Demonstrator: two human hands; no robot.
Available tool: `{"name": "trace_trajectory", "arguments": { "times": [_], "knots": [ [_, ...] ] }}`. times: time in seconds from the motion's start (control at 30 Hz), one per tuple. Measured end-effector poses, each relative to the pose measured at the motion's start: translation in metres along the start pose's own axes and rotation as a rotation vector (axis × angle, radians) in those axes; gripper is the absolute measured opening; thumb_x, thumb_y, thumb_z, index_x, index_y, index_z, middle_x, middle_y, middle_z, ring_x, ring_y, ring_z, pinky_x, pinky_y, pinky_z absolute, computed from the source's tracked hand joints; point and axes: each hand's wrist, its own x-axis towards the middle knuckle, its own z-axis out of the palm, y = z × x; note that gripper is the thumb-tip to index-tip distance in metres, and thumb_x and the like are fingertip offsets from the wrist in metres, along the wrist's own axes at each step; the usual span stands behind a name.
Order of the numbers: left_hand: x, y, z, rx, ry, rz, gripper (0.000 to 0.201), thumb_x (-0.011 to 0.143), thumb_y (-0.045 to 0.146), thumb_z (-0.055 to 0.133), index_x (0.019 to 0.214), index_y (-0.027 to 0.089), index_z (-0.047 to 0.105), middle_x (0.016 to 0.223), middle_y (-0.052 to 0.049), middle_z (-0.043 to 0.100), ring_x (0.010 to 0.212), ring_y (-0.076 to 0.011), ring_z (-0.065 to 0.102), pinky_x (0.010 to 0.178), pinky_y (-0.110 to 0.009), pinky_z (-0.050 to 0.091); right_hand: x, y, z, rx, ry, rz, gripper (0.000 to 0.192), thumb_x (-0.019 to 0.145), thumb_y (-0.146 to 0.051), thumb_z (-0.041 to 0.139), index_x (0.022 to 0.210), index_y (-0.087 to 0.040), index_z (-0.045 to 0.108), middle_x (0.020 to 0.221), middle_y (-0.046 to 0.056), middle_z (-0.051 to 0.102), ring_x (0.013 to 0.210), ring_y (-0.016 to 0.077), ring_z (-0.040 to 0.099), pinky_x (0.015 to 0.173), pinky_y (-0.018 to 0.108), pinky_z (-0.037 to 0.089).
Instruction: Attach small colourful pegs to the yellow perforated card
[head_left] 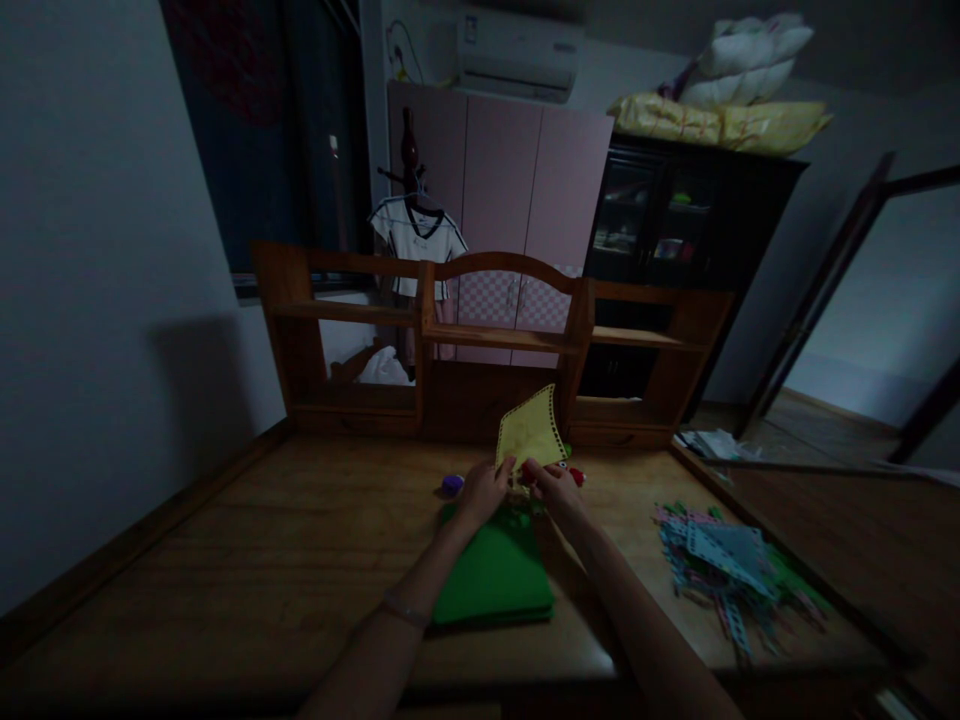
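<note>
A yellow sheet (531, 428) with a row of dark holes along its edges stands tilted up between my hands. My left hand (484, 490) is closed at its lower left corner, thumb and fingers pinched on it. At the lower right edge, my right hand (556, 487) is also closed on the sheet, and something small and red shows by its fingertips. Below lies a green folded felt piece (491, 572). Small green and pale bits sit under the hands, partly hidden. A red piece (576, 477) shows just beyond my right hand.
A small purple object (452, 484) lies left of my left hand. To the right is a pile of blue, green and pink hole-edged pieces (724, 560). A wooden shelf unit (499, 338) stands along the back edge of the wooden table (247, 540).
</note>
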Motion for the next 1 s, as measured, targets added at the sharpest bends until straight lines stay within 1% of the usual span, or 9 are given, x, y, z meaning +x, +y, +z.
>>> {"name": "trace_trajectory", "arguments": {
  "times": [0.1, 0.17, 0.27, 0.33, 0.47, 0.57, 0.67, 0.87, 1.0],
  "knots": [
    [0.0, 0.001, 0.0, -0.018, 0.0, 0.004, 0.048, 0.09, 0.047, 0.029, 0.101, 0.02, 0.067, 0.095, -0.008, 0.068, 0.091, -0.0191, 0.061, 0.08, -0.024, 0.041, 0.001, 0.0, 0.001, -0.013, 0.035, 0.008, 0.04, 0.065, -0.054, 0.067, 0.06, -0.014, 0.06, 0.055, 0.001, 0.056, 0.044, 0.0082, 0.041, 0.044, 0.024, 0.027],
    [0.0, 0.001, 0.0, -0.012, -0.016, -0.009, 0.048, 0.09, 0.048, 0.03, 0.1, 0.019, 0.067, 0.097, -0.009, 0.068, 0.093, -0.0191, 0.061, 0.079, -0.024, 0.041, 0.002, 0.001, 0.0, -0.025, 0.054, 0.019, 0.041, 0.064, -0.054, 0.067, 0.06, -0.014, 0.06, 0.054, 0.001, 0.055, 0.044, 0.0083, 0.041, 0.044, 0.024, 0.028],
    [0.0, 0.0, -0.001, 0.003, -0.043, -0.025, 0.049, 0.09, 0.048, 0.029, 0.096, 0.018, 0.068, 0.094, -0.01, 0.069, 0.091, -0.0193, 0.061, 0.077, -0.024, 0.041, 0.004, 0.003, -0.001, -0.016, 0.041, 0.032, 0.041, 0.064, -0.054, 0.067, 0.062, -0.014, 0.061, 0.056, 0.001, 0.057, 0.045, 0.0086, 0.043, 0.046, 0.023, 0.03],
    [0.0, 0.0, 0.0, -0.004, -0.033, -0.025, 0.05, 0.09, 0.048, 0.029, 0.096, 0.018, 0.068, 0.093, -0.01, 0.069, 0.092, -0.0195, 0.061, 0.078, -0.024, 0.041, 0.004, 0.003, -0.001, -0.001, 0.026, 0.033, 0.04, 0.064, -0.054, 0.067, 0.064, -0.014, 0.062, 0.058, 0.001, 0.058, 0.046, 0.0084, 0.044, 0.046, 0.023, 0.03],
    [-0.001, 0.0, 0.001, -0.019, -0.02, -0.017, 0.05, 0.09, 0.049, 0.029, 0.099, 0.018, 0.067, 0.095, -0.009, 0.068, 0.092, -0.0195, 0.061, 0.078, -0.024, 0.042, 0.003, 0.003, -0.002, 0.017, 0.014, 0.027, 0.038, 0.062, -0.052, 0.069, 0.061, -0.015, 0.06, 0.054, -0.001, 0.054, 0.044, 0.0074, 0.041, 0.045, 0.023, 0.029],
    [-0.001, 0.0, 0.0, -0.011, -0.014, 0.004, 0.05, 0.09, 0.049, 0.029, 0.094, 0.018, 0.068, 0.093, -0.009, 0.069, 0.09, -0.0196, 0.062, 0.077, -0.024, 0.042, 0.004, 0.007, -0.003, 0.042, 0.019, 0.025, 0.039, 0.061, -0.052, 0.069, 0.06, -0.015, 0.059, 0.053, -0.001, 0.052, 0.043, 0.0072, 0.04, 0.044, 0.023, 0.028],
    [-0.001, -0.001, 0.0, -0.028, -0.009, 0.038, 0.049, 0.09, 0.048, 0.03, 0.096, 0.017, 0.068, 0.093, -0.009, 0.069, 0.09, -0.0199, 0.062, 0.078, -0.025, 0.043, 0.007, 0.012, -0.003, 0.071, 0.034, 0.031, 0.038, 0.061, -0.051, 0.07, 0.06, -0.015, 0.059, 0.051, -0.002, 0.051, 0.042, 0.0066, 0.039, 0.042, 0.022, 0.026],
    [-0.002, 0.0, 0.007, -0.223, -0.022, 0.022, 0.044, 0.088, 0.046, 0.035, 0.102, 0.017, 0.066, 0.099, -0.007, 0.068, 0.097, -0.0196, 0.061, 0.083, -0.026, 0.044, 0.011, 0.015, -0.007, 0.113, 0.043, 0.052, 0.037, 0.057, -0.047, 0.074, 0.057, -0.015, 0.055, 0.048, -0.003, 0.049, 0.039, 0.006, 0.036, 0.041, 0.022, 0.025],
    [-0.003, 0.004, 0.009, -0.323, -0.043, 0.004, 0.044, 0.087, 0.046, 0.038, 0.105, 0.017, 0.065, 0.103, -0.007, 0.067, 0.1, -0.0202, 0.06, 0.084, -0.028, 0.045, 0.011, 0.014, -0.008, 0.106, 0.093, 0.073, 0.038, 0.057, -0.046, 0.074, 0.054, -0.017, 0.051, 0.044, -0.006, 0.044, 0.038, 0.0063, 0.035, 0.041, 0.023, 0.024]
  ]
}}
